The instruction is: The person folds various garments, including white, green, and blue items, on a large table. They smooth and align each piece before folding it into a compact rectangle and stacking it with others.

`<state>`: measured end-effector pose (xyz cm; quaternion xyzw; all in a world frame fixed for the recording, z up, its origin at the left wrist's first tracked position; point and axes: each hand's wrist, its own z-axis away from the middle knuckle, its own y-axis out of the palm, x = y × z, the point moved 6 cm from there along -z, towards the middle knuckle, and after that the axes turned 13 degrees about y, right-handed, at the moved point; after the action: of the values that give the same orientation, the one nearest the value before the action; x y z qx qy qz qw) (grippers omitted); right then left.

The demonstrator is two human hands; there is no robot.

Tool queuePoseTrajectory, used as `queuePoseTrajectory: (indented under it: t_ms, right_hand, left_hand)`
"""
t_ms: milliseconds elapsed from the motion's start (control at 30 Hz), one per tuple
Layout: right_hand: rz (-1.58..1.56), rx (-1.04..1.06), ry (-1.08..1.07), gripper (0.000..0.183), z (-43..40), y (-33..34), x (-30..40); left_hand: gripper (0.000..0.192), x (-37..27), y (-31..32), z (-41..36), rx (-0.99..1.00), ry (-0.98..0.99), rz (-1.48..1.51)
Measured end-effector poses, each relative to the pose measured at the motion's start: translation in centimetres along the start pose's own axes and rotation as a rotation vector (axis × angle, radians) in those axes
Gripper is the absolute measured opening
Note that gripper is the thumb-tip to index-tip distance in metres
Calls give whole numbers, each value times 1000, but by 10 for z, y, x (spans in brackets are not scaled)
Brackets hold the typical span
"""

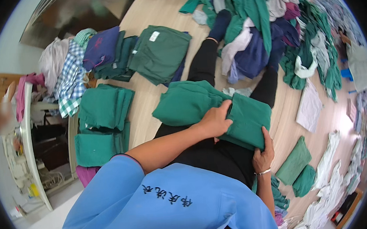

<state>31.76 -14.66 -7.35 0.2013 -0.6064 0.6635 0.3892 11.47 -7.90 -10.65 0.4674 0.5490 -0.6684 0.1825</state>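
A folded green cloth garment (250, 116) lies across my lap, over black trousers. Its left part is a looser, rounded fold, while the right part is a flatter square panel. My left hand (214, 122) rests on the middle of it, with index finger and thumb at the seam where the two parts meet; its other fingertips are hidden. At the right end, my right hand (264, 150) grips the lower corner, thumb on top and the other fingers mostly hidden underneath. A silver bracelet (264, 172) circles the right wrist.
Folded green garments (100, 107) are stacked at my left, beyond them dark green folded clothes (163, 52). A loose heap of green, navy and white clothes (254, 29) surrounds my feet. Further folded green pieces (293, 161) lie at right. A person (1, 117) is at far left beside a white-edged table (32, 150).
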Motion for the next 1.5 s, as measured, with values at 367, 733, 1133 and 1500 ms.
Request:
queuePoseTrajectory:
  t_ms: [367,733,1133,1500]
  right_hand:
    - [-200,494,-686,55,-4,79,212]
    - [471,410,-680,87,-1,192,190]
    - [-1363,778,643,32,-97,78,124]
    - [-1647,898,773,36,-68,65,65]
  left_hand:
    - [45,14,-127,53,-410,-437,1066]
    - [44,96,-126,115,-737,-608,923]
    - [52,13,-178,1,-706,-78,417]
    - [47,-17,-81,-39,-252,-512,1046]
